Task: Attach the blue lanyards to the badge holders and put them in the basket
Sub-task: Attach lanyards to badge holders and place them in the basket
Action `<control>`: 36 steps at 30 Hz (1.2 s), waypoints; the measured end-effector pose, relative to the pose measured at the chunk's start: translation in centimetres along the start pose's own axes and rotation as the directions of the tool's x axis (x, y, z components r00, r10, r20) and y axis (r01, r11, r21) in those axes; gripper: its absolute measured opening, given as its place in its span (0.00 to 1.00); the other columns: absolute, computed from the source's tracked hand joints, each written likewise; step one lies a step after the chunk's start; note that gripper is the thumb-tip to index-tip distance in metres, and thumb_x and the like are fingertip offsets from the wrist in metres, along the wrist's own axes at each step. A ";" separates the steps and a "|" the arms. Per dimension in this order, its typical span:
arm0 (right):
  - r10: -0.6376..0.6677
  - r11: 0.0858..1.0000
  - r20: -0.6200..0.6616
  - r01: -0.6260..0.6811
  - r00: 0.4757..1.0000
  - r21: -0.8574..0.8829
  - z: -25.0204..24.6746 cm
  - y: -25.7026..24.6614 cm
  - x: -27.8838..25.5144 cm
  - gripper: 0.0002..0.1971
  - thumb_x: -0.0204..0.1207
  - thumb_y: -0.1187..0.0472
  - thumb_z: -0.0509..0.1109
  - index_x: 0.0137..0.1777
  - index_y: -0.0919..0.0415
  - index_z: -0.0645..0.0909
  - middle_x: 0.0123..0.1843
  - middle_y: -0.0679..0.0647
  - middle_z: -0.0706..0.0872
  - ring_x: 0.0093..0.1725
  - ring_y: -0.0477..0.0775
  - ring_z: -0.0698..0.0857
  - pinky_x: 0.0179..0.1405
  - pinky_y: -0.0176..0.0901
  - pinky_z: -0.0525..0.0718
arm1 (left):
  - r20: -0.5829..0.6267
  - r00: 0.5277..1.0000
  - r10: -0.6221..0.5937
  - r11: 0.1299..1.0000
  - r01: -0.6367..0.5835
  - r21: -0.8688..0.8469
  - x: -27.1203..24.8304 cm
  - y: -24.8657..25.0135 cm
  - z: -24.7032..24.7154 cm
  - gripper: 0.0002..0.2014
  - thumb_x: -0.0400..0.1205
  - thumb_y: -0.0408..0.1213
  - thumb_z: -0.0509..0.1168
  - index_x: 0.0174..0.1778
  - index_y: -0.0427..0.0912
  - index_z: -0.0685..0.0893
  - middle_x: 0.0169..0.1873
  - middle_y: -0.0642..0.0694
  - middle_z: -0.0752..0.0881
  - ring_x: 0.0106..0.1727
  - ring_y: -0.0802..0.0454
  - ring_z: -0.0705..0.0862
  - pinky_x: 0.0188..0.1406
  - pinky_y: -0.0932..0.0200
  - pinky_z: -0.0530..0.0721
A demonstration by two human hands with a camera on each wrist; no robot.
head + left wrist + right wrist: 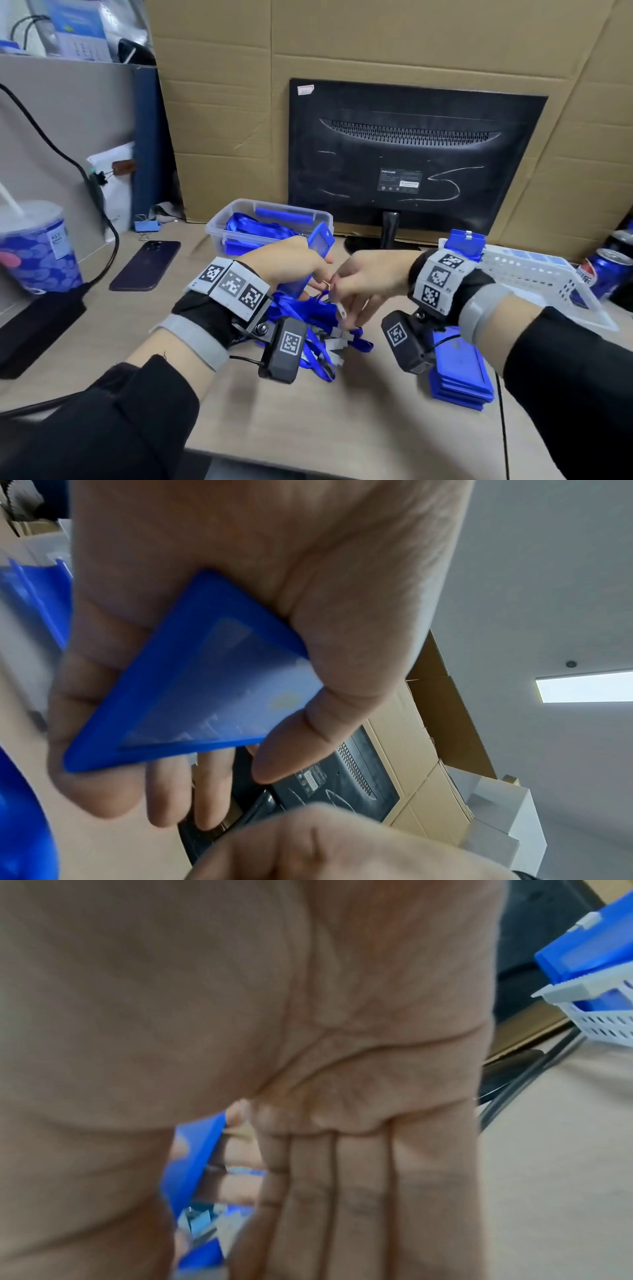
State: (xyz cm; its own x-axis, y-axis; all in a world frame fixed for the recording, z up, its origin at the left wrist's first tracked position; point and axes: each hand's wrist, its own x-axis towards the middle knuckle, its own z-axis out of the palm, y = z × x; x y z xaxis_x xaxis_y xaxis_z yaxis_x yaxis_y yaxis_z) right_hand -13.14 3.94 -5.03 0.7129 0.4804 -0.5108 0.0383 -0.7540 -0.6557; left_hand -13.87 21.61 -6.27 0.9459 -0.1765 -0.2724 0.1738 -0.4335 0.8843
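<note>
Both hands met above lanyard pile (318, 329). Left hand (284, 263) gripped badge holder (317, 251), steadying it; right hand (370, 277) pinched lanyard clip (340, 310), likely for attachment.

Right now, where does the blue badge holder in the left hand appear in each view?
Head: the badge holder stands above the left hand, centre of the picture, before the clear box.
Left wrist: it fills the middle, gripped between thumb and fingers.
Right wrist: a blue edge low and left of centre, probably it; blurred.
Shared landmark: the black monitor, also at the left wrist view's bottom.
</note>
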 end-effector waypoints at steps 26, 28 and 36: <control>-0.249 0.729 -0.777 0.640 0.578 0.242 -4.9 -0.1 -1.8 0.08 0.79 0.63 0.82 0.48 0.63 0.85 0.35 0.55 0.88 0.30 0.48 0.81 0.36 0.39 0.82 | -0.216 0.958 0.191 0.892 -0.261 -0.369 -0.2 2.0 0.5 0.16 0.81 0.26 0.75 0.63 0.39 0.83 0.42 0.39 0.87 0.41 0.45 0.90 0.34 0.54 0.79; -0.225 0.676 -0.710 0.632 0.667 0.379 -4.6 0.1 -1.7 0.10 0.80 0.70 0.79 0.56 0.69 0.81 0.42 0.66 0.89 0.33 0.52 0.87 0.38 0.41 0.89 | -0.230 0.941 0.247 0.882 -0.317 -0.349 -0.2 2.5 0.7 0.15 0.81 0.26 0.76 0.61 0.41 0.84 0.43 0.40 0.88 0.43 0.46 0.92 0.32 0.55 0.81; -0.140 0.634 -0.649 0.572 0.748 0.521 -4.0 0.7 -1.9 0.22 0.83 0.74 0.74 0.73 0.65 0.73 0.49 0.72 0.92 0.40 0.58 0.95 0.45 0.43 0.94 | -0.308 0.897 0.316 0.885 -0.395 -0.244 -0.2 2.6 0.8 0.20 0.75 0.23 0.78 0.58 0.47 0.86 0.45 0.47 0.92 0.47 0.53 0.91 0.46 0.55 0.89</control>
State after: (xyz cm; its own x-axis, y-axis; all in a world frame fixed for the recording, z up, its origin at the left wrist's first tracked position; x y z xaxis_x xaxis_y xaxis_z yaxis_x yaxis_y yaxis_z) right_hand -11.66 0.72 -2.25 0.9822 0.1741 0.0711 0.0669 0.0301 -0.9973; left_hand -13.87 19.79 -4.26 0.9882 -0.0230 0.1516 -0.1531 -0.0981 0.9833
